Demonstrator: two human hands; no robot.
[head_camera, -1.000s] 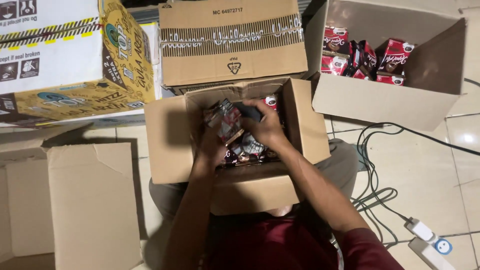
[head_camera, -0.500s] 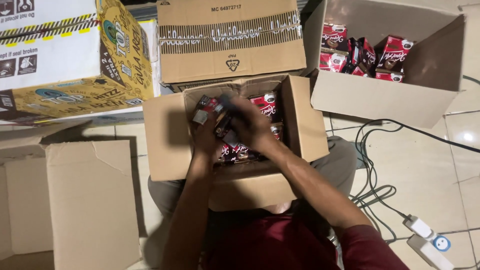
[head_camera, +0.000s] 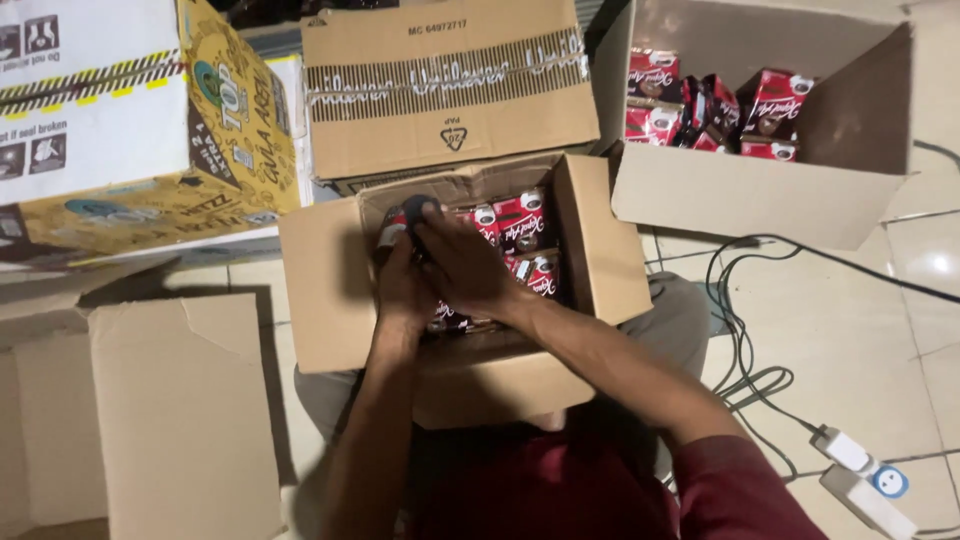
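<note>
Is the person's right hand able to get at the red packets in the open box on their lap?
Probably yes: the right hand is already inside the open box, resting on the red packets.

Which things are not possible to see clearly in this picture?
- Head view: what the left hand and right hand hold; the hands cover it.
- Lower packs in the open carton: hidden by hands and the red packs.
- Flat carton: cut by the left edge.
- Power strip: cable end cut off.

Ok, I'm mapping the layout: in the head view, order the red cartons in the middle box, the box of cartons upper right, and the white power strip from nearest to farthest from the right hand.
1. Red cartons, beside the right hand.
2. Box of cartons, upper right.
3. White power strip, lower right floor.
</note>
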